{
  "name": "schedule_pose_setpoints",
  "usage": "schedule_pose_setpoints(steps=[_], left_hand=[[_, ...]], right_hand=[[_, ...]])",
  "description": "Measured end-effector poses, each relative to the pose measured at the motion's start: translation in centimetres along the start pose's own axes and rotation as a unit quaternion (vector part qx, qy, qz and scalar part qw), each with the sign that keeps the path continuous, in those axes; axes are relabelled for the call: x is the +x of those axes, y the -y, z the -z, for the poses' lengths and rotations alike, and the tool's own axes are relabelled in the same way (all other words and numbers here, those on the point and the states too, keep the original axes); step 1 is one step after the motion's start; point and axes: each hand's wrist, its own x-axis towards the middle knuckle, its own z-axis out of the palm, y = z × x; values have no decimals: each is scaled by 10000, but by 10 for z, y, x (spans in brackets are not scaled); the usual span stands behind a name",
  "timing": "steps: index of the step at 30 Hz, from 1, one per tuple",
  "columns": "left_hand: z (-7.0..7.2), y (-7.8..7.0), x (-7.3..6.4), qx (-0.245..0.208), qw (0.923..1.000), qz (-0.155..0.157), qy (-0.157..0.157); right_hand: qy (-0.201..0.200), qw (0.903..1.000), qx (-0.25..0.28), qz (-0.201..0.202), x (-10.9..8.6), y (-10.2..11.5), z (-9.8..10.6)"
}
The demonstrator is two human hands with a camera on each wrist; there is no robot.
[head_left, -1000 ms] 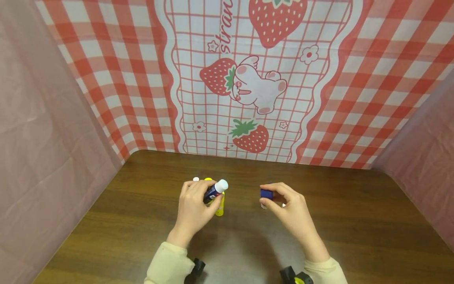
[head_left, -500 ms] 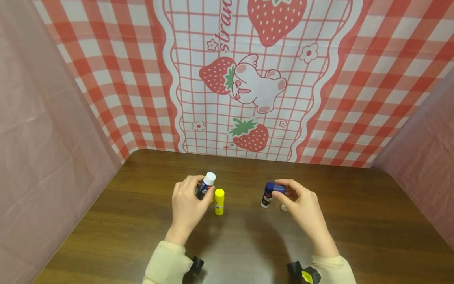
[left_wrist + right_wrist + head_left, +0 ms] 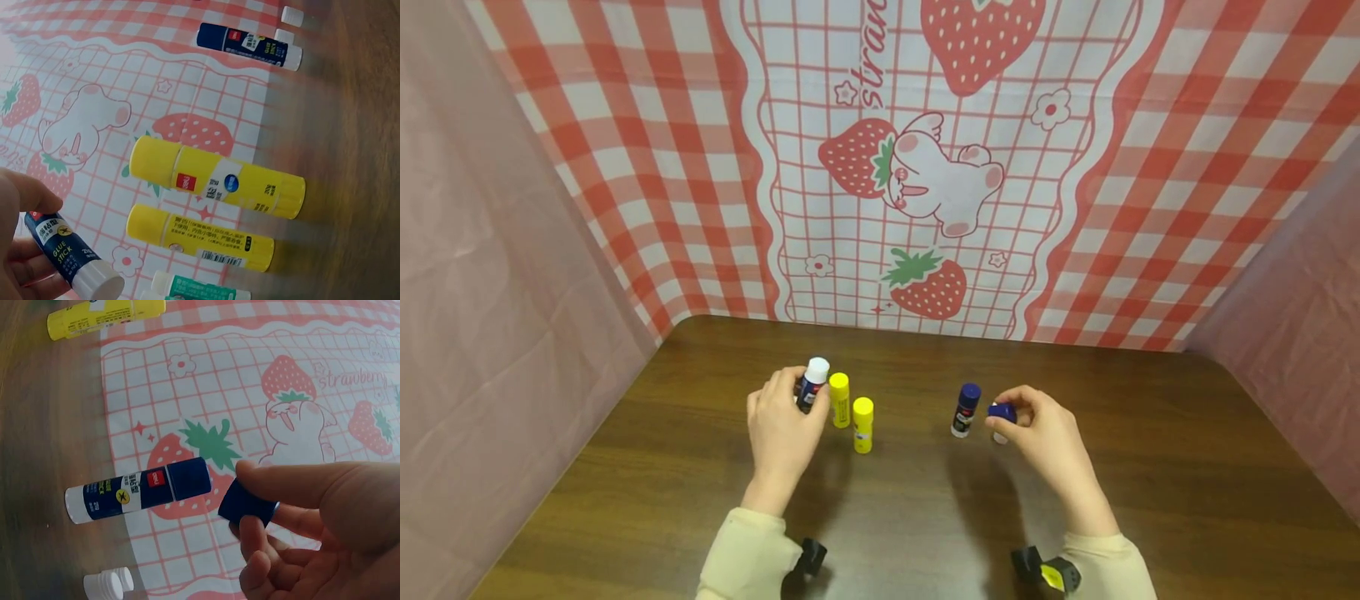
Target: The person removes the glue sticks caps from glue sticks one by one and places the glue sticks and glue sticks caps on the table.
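Observation:
My left hand (image 3: 782, 433) grips a navy glue stick (image 3: 65, 253), its white end tipped upward in the head view and its other end hidden by the hand. Beside that hand stand two yellow glue sticks (image 3: 840, 402) upright on the table. A green-and-white stick (image 3: 200, 287) shows partly at the bottom of the left wrist view. Between thumb and fingers, my right hand (image 3: 1045, 442) pinches a dark blue cap (image 3: 247, 503). Just left of it, another navy glue stick (image 3: 137, 487) stands upright with its blue cap on.
Two small white ribbed pieces (image 3: 103, 585) sit on the table near the right hand. The brown wooden table (image 3: 910, 517) runs back to a red-and-white strawberry cloth (image 3: 925, 167). Pinkish fabric (image 3: 512, 292) hangs at both sides.
The left hand has shifted left with its glue stick, uncovering the yellow sticks; the stick has turned more upright. My right hand has carried the blue cap rightward, exposing the standing navy stick.

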Motion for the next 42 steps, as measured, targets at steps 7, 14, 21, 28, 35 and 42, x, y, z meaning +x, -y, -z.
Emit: schedule_pose_setpoints(steps=[7, 14, 21, 28, 35, 42], left_hand=[[7, 5, 4, -8, 9985, 545, -54], [15, 11, 6, 441, 9918, 1059, 558], [23, 16, 7, 879, 9792, 1289, 1297], [25, 17, 8, 1040, 9745, 1289, 1512], [28, 24, 10, 1071, 9735, 1302, 1544], [26, 31, 9, 1173, 9727, 1236, 1576]], right_hand=[[354, 9991, -142, -186, 1, -8, 1], [768, 9958, -311, -379, 0, -14, -1], [740, 9951, -298, -576, 0, -18, -4], [864, 9925, -432, -750, 1, -22, -6], [758, 9933, -573, -656, 3, -30, -9], [775, 9933, -575, -635, 6, -37, -9]])
